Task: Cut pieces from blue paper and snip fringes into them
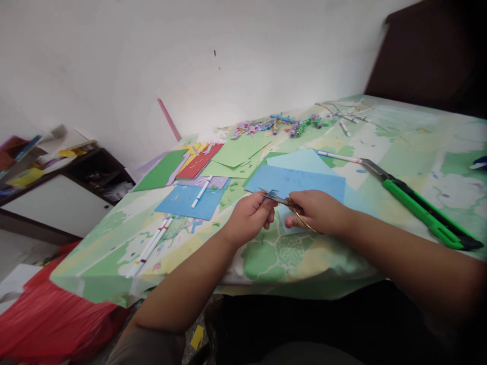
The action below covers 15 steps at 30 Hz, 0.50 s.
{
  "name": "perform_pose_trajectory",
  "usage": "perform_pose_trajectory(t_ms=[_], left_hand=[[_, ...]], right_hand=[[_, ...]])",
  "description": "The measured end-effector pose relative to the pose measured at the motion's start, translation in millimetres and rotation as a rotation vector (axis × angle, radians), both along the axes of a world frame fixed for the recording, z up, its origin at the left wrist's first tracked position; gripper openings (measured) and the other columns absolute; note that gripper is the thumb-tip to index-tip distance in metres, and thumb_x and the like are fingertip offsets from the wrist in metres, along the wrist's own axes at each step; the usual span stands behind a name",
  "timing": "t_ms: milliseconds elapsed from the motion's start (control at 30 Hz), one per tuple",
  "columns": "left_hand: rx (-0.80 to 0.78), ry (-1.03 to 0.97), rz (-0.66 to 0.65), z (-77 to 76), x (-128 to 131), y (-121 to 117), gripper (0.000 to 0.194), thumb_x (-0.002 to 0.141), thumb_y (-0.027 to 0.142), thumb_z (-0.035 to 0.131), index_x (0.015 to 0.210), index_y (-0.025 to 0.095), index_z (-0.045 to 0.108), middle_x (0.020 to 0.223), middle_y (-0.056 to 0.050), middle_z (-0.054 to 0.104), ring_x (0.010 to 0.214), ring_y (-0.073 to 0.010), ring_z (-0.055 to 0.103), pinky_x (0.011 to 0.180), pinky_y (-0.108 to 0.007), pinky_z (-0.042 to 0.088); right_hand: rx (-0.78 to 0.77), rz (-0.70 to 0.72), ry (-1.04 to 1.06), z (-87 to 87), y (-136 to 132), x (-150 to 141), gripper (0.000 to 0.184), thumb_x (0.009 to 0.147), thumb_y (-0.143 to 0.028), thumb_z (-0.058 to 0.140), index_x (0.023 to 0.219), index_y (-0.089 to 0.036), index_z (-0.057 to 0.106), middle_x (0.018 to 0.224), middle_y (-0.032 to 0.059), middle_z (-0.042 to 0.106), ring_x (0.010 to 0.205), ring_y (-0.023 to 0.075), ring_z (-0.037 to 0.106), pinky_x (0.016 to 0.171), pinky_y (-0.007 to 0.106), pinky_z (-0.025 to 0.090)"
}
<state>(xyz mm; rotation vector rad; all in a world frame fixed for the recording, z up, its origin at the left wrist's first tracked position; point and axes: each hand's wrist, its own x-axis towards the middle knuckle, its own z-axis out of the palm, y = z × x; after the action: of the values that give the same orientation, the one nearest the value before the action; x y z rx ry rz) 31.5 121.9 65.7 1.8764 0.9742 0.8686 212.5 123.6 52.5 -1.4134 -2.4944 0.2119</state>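
Observation:
My left hand point(249, 217) is closed in a pinch on a small blue paper piece point(271, 194) just above the table's near edge. My right hand point(318, 211) is closed on small scissors with gold handles point(293, 205), their blades reaching left to the blue piece. Both hands hover over a blue paper sheet point(294, 182) lying on the green patterned tablecloth point(403, 152).
Green, red, yellow and blue paper sheets point(213, 162) spread to the left, with white pens point(150, 248) nearby. A green utility knife point(422, 208) lies at right. Rolled paper bits point(281, 124) sit by the wall. A low shelf point(57, 187) and a red bag point(45, 314) stand at left.

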Motion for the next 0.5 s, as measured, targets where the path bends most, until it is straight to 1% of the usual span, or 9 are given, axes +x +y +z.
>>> perform_pose_trajectory(t_ms=[100,233,500], left_hand=[[-0.006,-0.007,-0.027,-0.3,-0.7,0.3,0.025,0.082,0.032,0.037,0.067,0.015,0.047,0.049,0.005,0.046,0.039,-0.0043,0.043,0.043,-0.017,0.036],[-0.01,-0.007,-0.03,0.1,-1.4,0.1,0.026,0.081,0.034,0.038,0.066,0.015,0.047,0.048,0.005,0.046,0.039,-0.0044,0.041,0.043,-0.018,0.035],[0.035,-0.006,-0.063,-0.4,-3.7,-0.9,0.025,0.082,0.034,0.037,0.069,0.015,0.047,0.046,0.006,0.044,0.039,-0.0049,0.04,0.046,-0.019,0.035]], right_hand=[[0.014,-0.022,-0.022,1.6,-1.4,-0.6,0.043,0.07,-0.062,0.044,0.069,-0.019,0.046,0.062,0.0022,0.053,0.055,0.0152,0.044,0.048,0.023,0.024],[0.039,-0.031,-0.03,2.6,-2.7,-0.7,0.045,0.069,-0.064,0.044,0.069,-0.019,0.048,0.062,0.0029,0.055,0.056,0.0161,0.047,0.048,0.023,0.023],[0.096,-0.048,-0.019,-0.3,-2.8,-0.3,0.046,0.068,-0.065,0.044,0.069,-0.019,0.049,0.061,0.0025,0.055,0.055,0.0154,0.048,0.047,0.023,0.022]])
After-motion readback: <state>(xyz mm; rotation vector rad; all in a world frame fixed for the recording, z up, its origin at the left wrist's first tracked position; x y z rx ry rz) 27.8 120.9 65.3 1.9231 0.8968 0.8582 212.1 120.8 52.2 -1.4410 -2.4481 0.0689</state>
